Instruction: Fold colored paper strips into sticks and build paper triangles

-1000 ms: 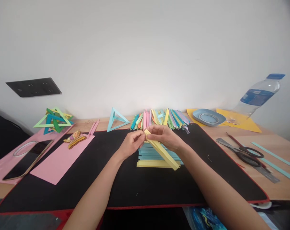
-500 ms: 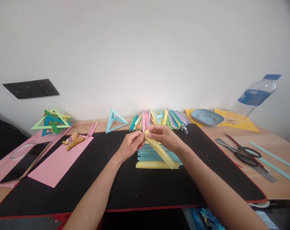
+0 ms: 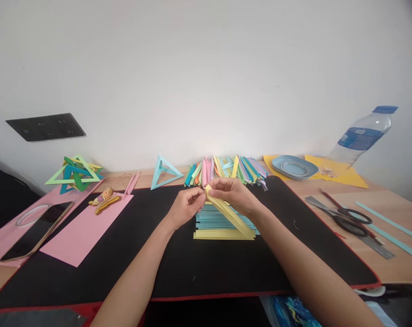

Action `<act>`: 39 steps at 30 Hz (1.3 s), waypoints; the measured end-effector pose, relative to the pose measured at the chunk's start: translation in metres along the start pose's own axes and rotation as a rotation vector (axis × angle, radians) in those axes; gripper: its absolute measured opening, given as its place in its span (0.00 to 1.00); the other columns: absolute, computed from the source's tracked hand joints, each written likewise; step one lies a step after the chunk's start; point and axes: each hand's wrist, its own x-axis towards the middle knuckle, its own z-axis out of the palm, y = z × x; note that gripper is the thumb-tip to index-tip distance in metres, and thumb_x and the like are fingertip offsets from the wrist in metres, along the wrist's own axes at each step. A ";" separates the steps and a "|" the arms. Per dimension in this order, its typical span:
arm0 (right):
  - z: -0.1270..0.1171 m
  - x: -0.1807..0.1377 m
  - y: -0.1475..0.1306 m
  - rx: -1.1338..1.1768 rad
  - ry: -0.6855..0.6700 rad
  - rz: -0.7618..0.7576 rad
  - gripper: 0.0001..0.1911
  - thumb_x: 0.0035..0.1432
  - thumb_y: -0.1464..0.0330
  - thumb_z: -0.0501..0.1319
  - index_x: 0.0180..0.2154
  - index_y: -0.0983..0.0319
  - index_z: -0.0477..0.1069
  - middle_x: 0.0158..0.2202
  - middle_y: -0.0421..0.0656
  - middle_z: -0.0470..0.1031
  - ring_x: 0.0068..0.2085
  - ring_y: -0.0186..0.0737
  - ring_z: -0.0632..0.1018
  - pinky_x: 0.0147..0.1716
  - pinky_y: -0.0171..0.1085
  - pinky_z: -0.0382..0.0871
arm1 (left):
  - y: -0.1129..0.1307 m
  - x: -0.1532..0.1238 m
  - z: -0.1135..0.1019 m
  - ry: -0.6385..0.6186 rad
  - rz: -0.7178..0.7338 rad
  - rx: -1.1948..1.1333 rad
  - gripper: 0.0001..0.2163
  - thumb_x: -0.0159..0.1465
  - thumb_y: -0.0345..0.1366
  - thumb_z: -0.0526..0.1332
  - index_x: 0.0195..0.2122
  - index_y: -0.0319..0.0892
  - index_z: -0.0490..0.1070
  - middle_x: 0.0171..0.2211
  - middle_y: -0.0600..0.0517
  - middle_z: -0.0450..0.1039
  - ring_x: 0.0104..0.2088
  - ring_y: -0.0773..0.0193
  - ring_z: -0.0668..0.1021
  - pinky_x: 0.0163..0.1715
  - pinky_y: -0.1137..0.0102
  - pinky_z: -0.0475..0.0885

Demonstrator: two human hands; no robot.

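Bare hands (image 3: 185, 206), apparently slender forearms (image 3: 137, 270)

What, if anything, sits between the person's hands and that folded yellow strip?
Nothing visible: the right hand pinches the folded yellow strip near its upper end, with the left hand at that end too. Blue strips show behind it, not between.

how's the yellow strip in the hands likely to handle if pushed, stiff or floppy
Probably fairly stiff lengthwise: the yellow strip looks folded and runs straight out from the right hand with no visible sag. Likely very light, since it appears to be narrow paper. It may crease if squeezed hard, as its layers look thin.
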 end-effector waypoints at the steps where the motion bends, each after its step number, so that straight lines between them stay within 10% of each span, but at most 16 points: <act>1: 0.000 0.000 0.000 -0.007 -0.009 -0.005 0.08 0.45 0.66 0.70 0.30 0.60 0.75 0.30 0.38 0.75 0.35 0.34 0.75 0.41 0.37 0.66 | 0.000 0.000 0.000 -0.002 0.008 0.018 0.14 0.63 0.41 0.55 0.23 0.40 0.62 0.19 0.57 0.60 0.19 0.73 0.64 0.21 0.75 0.61; 23: -0.001 -0.004 -0.011 -0.257 -0.102 -0.089 0.14 0.46 0.60 0.68 0.34 0.60 0.74 0.29 0.39 0.73 0.32 0.36 0.74 0.35 0.38 0.68 | 0.003 0.000 -0.001 -0.011 -0.011 0.081 0.15 0.61 0.44 0.57 0.22 0.39 0.65 0.17 0.57 0.61 0.19 0.71 0.64 0.21 0.74 0.61; 39: 0.020 -0.002 0.008 -0.271 0.298 -0.289 0.13 0.48 0.59 0.66 0.30 0.62 0.71 0.29 0.44 0.73 0.31 0.38 0.74 0.29 0.38 0.71 | 0.005 0.000 0.005 0.035 -0.100 -0.198 0.20 0.62 0.50 0.54 0.30 0.35 0.71 0.22 0.48 0.75 0.21 0.65 0.76 0.24 0.71 0.73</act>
